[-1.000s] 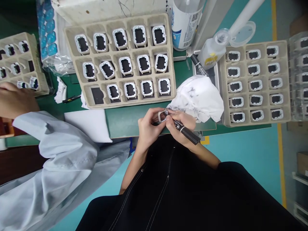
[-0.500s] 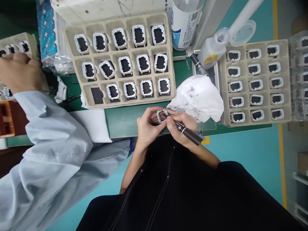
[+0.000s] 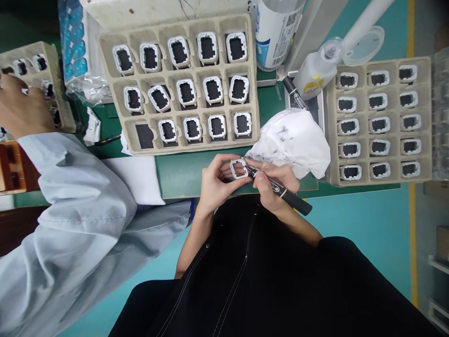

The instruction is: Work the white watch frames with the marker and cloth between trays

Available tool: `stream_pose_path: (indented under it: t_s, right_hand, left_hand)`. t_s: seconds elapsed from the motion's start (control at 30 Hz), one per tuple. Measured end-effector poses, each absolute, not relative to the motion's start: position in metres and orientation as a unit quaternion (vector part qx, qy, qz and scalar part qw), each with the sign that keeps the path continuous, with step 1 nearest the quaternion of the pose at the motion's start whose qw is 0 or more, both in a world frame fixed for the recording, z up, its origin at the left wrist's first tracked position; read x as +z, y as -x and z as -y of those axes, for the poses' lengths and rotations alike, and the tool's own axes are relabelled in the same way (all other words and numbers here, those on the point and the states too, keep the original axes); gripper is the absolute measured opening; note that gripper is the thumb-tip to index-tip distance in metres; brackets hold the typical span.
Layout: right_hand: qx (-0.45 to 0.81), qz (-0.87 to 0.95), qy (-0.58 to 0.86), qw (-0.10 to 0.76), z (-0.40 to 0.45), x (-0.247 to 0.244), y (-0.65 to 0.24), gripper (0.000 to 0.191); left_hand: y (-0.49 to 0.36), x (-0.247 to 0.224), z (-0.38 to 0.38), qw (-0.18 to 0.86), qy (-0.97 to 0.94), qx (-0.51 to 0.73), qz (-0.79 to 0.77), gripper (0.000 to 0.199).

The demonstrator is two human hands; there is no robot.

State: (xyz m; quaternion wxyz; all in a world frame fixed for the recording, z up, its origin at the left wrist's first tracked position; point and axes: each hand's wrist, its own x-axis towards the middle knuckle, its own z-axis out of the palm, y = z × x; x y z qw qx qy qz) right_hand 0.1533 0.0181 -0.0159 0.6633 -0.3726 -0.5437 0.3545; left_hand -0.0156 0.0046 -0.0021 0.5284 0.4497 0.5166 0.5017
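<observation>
Between the fingers and thumb of my left hand is a small white watch-case frame, its open middle facing up. My right hand grips a black marker pen, whose tip points left at the frame's right edge. Whether the tip touches the frame I cannot tell. Just above my hands lies a moulded pulp tray with white frames in its pockets; its lower left pocket holds only a black bottom. A crumpled white cloth with dark smudges lies beside my right hand.
On the right stands a second pulp tray of frames. Between the trays are a large labelled bottle, a smaller bottle and another marker. A co-worker's sleeve and hand reach over another tray at left.
My right hand has drawn the marker back to the right, from inside the frame to its edge. The co-worker's hand has shifted slightly. The whole view has moved a little.
</observation>
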Motion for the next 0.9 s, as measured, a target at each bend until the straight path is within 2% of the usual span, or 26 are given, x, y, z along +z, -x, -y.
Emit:
stream_pose_path:
  t_s: [0.13, 0.53, 0.9]
  right_hand:
    - [0.356, 0.545, 0.387, 0.653, -0.016, -0.018, -0.152, 0.024]
    - [0.323, 0.591, 0.375, 0.636, -0.018, -0.009, -0.155, 0.013]
    - [0.345, 0.621, 0.354, 0.608, -0.021, -0.006, -0.162, 0.017]
  left_hand:
    - [0.017, -0.003, -0.005, 0.524, -0.461, 0.504, -0.509, 0.064]
    - [0.013, -0.005, -0.005, 0.470, -0.482, 0.518, -0.528, 0.061]
    - [0.024, -0.008, -0.006, 0.526, -0.472, 0.491, -0.509, 0.082]
